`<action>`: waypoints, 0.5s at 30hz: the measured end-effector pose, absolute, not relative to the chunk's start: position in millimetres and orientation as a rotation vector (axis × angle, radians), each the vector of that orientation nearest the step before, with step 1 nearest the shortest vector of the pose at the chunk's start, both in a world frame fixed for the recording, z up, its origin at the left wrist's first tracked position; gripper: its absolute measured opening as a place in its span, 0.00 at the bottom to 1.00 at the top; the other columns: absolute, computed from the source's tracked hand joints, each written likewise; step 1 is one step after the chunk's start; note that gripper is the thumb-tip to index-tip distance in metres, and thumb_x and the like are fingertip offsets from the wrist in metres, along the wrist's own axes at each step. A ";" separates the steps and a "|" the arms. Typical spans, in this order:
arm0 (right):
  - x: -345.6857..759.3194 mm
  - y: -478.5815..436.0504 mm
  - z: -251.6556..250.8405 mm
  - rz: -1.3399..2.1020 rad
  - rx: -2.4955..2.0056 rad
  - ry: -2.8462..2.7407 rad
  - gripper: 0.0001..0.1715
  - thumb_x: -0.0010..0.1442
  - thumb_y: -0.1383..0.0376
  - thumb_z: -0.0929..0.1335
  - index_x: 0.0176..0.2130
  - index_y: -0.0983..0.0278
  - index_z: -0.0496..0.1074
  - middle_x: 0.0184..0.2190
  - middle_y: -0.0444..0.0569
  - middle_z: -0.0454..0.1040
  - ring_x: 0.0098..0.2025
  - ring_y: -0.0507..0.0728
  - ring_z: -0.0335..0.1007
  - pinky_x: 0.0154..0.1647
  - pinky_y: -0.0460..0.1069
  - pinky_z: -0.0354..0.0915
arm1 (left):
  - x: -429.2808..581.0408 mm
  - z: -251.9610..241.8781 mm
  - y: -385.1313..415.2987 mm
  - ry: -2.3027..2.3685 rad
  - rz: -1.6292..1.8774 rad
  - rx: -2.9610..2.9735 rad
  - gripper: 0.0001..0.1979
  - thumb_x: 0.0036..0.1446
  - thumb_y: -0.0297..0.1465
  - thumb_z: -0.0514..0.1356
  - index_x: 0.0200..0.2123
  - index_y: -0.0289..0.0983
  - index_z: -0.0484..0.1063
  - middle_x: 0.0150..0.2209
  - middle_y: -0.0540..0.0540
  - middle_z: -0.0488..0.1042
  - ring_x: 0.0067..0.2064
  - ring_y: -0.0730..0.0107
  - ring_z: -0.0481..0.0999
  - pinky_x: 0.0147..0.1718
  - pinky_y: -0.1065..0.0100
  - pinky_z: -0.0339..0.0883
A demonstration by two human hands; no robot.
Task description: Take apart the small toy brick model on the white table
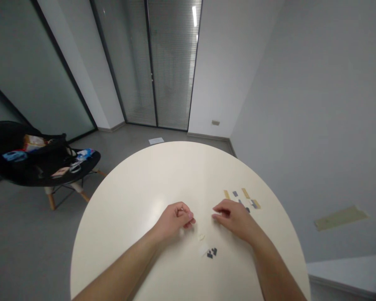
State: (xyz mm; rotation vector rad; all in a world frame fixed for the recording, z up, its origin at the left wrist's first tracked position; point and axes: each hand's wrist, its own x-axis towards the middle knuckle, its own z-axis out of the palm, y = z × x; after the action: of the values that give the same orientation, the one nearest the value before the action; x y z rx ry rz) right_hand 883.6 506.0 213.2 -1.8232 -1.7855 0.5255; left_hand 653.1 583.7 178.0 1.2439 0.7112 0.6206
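Observation:
My left hand (175, 219) is over the middle of the round table, thumb and fingers pinched together; whatever they may hold is too small to make out. To its right, my right hand (233, 217) has a gap between thumb and forefinger, with nothing visible in it. Just below and between the hands lie small cream pieces (201, 237). Nearer me are a whitish flat piece (204, 250) and several small dark pieces (210, 254). Beyond my right hand, tan pieces (245, 193) and grey-blue pieces (235, 194) lie scattered; my hand partly covers that group.
The round cream table (128, 188) fills the lower middle. At the left stands a black chair (15, 173) with a bag and packets on it. A white sheet (156, 141) lies on the floor behind the table. A grey wall (332, 125) rises at the right.

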 end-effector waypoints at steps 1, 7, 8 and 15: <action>896.1 503.5 214.1 0.544 -1.906 -1.754 0.08 0.53 0.62 0.71 0.34 0.64 0.78 0.32 0.50 0.77 0.32 0.55 0.70 0.35 0.49 0.63 | 652.7 178.7 583.8 0.708 0.619 1.240 0.23 0.45 0.49 0.69 0.27 0.35 0.70 0.27 0.42 0.79 0.25 0.70 0.74 0.28 0.69 0.65; 958.8 481.8 205.8 0.796 -2.214 -1.458 0.09 0.47 0.61 0.71 0.29 0.64 0.74 0.21 0.45 0.73 0.23 0.52 0.67 0.25 0.46 0.60 | 649.8 180.6 585.8 0.724 0.603 1.251 0.22 0.44 0.47 0.70 0.26 0.35 0.70 0.26 0.42 0.78 0.24 0.71 0.72 0.27 0.69 0.64; 964.7 478.9 203.9 0.822 -2.241 -1.418 0.08 0.47 0.61 0.71 0.27 0.64 0.73 0.20 0.44 0.72 0.22 0.52 0.66 0.24 0.46 0.60 | 649.5 180.9 586.0 0.725 0.598 1.260 0.22 0.44 0.47 0.70 0.26 0.35 0.70 0.25 0.43 0.78 0.24 0.72 0.72 0.27 0.69 0.64; 972.3 477.1 201.4 0.860 -2.399 -1.361 0.05 0.46 0.65 0.71 0.25 0.64 0.71 0.19 0.45 0.72 0.21 0.52 0.67 0.23 0.46 0.59 | 648.9 181.3 584.0 0.705 0.555 1.283 0.20 0.45 0.45 0.70 0.26 0.34 0.70 0.25 0.44 0.77 0.24 0.73 0.70 0.26 0.71 0.63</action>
State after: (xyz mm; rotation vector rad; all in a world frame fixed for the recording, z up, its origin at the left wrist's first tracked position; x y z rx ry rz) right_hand 972.3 477.1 201.4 -2.3987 -1.3610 0.8596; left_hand 648.9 584.0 181.3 1.2825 0.7053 0.5549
